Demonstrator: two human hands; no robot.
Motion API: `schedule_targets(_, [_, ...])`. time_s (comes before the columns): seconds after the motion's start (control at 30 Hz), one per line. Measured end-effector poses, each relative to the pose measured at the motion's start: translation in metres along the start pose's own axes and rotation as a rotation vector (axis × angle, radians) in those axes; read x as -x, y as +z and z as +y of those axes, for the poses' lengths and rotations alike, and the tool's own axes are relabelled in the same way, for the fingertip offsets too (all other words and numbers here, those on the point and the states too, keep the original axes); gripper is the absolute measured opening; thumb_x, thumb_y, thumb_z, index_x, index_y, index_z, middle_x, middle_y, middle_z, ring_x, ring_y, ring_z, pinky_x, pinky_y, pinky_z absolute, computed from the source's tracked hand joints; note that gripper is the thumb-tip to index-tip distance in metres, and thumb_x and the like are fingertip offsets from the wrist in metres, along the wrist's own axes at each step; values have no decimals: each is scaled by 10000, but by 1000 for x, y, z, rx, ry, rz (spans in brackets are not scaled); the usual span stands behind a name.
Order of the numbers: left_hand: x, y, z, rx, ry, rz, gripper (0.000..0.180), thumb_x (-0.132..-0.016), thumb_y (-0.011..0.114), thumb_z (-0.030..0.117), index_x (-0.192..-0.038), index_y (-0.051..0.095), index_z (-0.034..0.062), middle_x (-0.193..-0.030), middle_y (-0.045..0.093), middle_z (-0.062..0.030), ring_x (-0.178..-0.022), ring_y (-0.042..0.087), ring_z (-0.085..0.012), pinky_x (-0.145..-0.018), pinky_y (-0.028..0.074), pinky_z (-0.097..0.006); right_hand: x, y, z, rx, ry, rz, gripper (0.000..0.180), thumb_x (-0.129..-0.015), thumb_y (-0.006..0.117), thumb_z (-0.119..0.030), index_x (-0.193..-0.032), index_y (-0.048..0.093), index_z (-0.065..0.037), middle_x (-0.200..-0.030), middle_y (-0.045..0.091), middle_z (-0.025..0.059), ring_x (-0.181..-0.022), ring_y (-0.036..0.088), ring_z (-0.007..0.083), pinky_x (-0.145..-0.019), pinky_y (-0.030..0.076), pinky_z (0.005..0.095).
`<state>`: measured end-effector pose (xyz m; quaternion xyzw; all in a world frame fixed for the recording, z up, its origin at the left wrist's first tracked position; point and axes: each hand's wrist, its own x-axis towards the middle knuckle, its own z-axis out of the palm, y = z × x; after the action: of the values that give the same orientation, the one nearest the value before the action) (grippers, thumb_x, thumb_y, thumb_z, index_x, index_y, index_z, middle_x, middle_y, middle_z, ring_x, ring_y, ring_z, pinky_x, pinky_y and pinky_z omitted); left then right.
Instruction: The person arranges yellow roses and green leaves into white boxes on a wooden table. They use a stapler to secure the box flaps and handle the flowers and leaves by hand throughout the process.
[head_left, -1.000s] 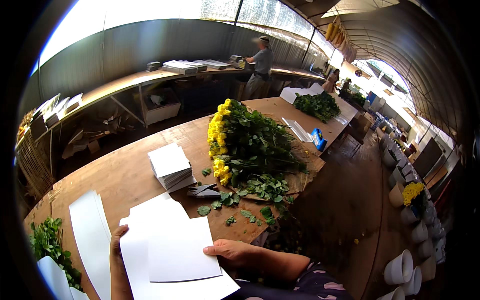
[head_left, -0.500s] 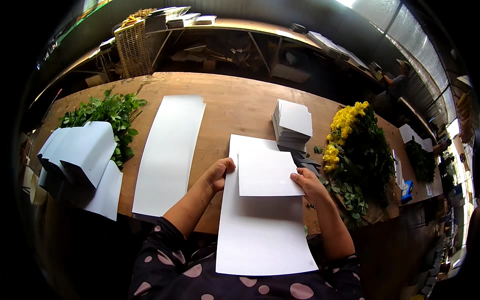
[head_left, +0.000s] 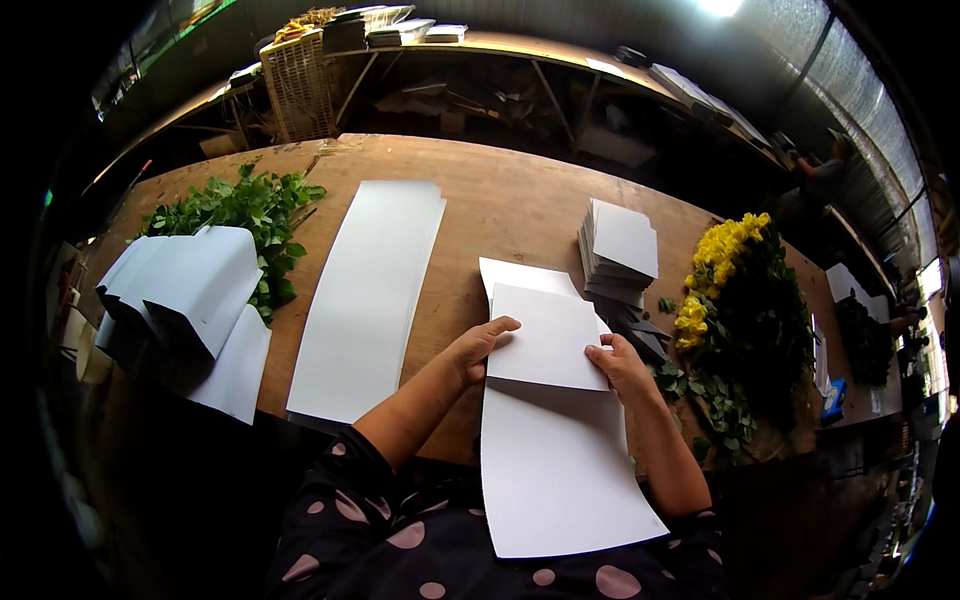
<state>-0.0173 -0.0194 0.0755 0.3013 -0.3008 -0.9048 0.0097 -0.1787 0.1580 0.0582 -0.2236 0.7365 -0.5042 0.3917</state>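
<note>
Pinched at both edges, a white card (head_left: pixel 545 340) sits between two closed hands: the left hand (head_left: pixel 478 352) has its thumb laid over the card's left edge, and the right hand (head_left: pixel 622 370) has a thumb on the right edge. From the head view I can't tell what the hidden fingers do, though the left may also be gripping the long white sheet (head_left: pixel 560 470) behind. Holding from opposite sides probably keeps the card level and stops it slipping across the sheet, whose lower end runs down toward the person's lap, bowing gently as stiff, smooth paper does.

Just beyond the right hand stands a stack of cards (head_left: pixel 625 245), squarish and slightly uneven, perhaps put there for an easy reach. Long sheets (head_left: pixel 365 300) lie flat to the left on the table (head_left: pixel 500 195), brown and scuffed like worn board; lying flat likely saves them from creasing. Further left, bent pale paper (head_left: pixel 195 285) makes crisp folds (rather like a small tent) beside soft green leaves (head_left: pixel 240 205). Across on the right, ruffled yellow flowers (head_left: pixel 728 250) crowd together at one end of a dark leafy bunch.
</note>
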Motion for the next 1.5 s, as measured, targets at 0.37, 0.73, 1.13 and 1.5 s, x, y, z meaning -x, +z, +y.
schedule_targets(0.37, [-24, -24, -9, -45, -24, -129, 412, -834, 501, 73, -1161, 343, -122, -1091, 487, -225, -990, 534, -298, -828, 482, -403, -6, 6, 3, -176, -81, -8, 473, -799, 585, -141, -1148, 398, 117, -859, 598, 151, -698, 567, 111, -574, 451, 211])
schedule_targets(0.73, [7, -2, 24, -43, 102, -163, 364, -833, 499, 73, -1153, 406, -72, -1078, 525, -168, -974, 541, -269, -869, 447, -378, 20, -16, -3, 942, -591, 507, 479, -814, 582, -283, -1217, 432, -72, -1070, 514, 107, -841, 557, 202, -736, 446, 303])
schedule_targets(1.13, [44, -39, 10, -735, 363, -439, 208, -819, 564, 128, -989, 589, 11, -901, 589, -30, -884, 513, -130, -834, 374, -279, 120, -24, -55, -442, 209, -460, 398, -821, 451, -122, -1191, 406, 16, -708, 588, 73, -615, 576, 73, -523, 439, 187])
schedule_targets(1.5, [-30, -155, -98, -653, 11, -172, 271, -749, 629, 186, -977, 600, 42, -911, 610, -49, -845, 540, -147, -749, 426, -291, 10, 26, 11, 1443, -1198, -495, 393, -752, 567, -157, -1130, 496, -79, -1137, 484, 120, -1059, 466, 261, -883, 392, 364])
